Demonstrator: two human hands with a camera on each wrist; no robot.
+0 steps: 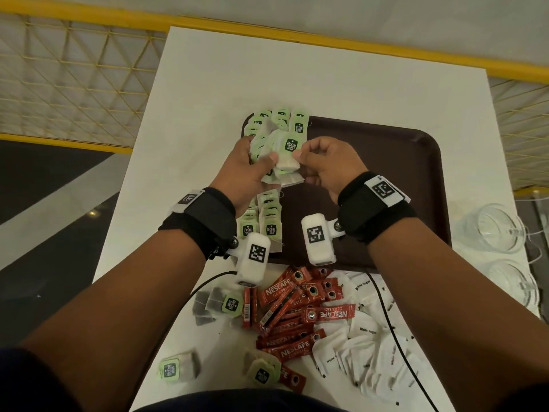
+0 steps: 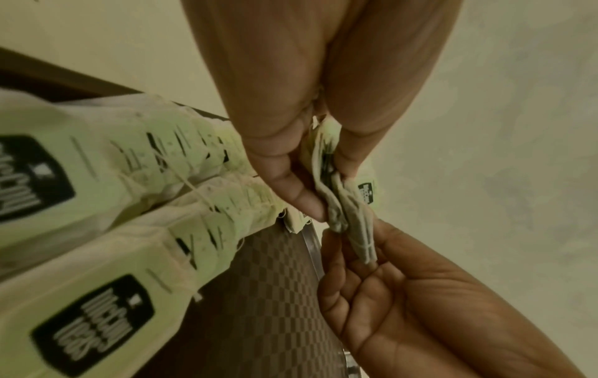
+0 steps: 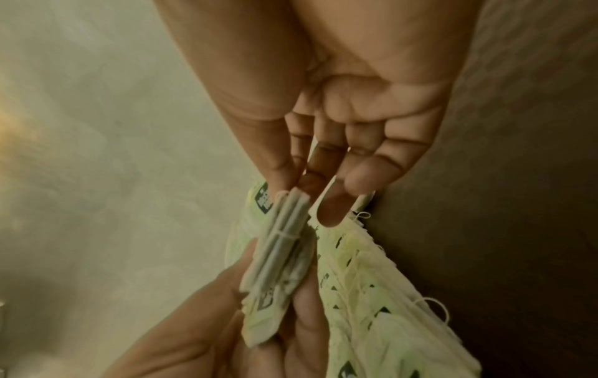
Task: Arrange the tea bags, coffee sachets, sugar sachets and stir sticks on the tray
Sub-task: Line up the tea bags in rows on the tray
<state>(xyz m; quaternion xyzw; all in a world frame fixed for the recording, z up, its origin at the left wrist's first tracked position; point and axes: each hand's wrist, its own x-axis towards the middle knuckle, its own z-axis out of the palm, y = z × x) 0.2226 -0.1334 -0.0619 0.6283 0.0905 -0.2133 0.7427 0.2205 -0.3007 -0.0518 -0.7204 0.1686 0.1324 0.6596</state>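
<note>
Both hands hold a bunch of tea bags above the tray's left edge.

The left hand [image 1: 243, 171] grips the bunch [image 1: 282, 162], white pouches with green tags; the right hand [image 1: 326, 165] pinches one bag's edge. Bags lie in two rows [image 1: 264, 221] along the left side of the brown tray [image 1: 401, 188]; the rest of it is bare. Coffee sachets [image 1: 297, 310] and sugar sachets [image 1: 374, 346] are heaped on the table [image 1: 208, 84] near the tray's front edge.
</note>
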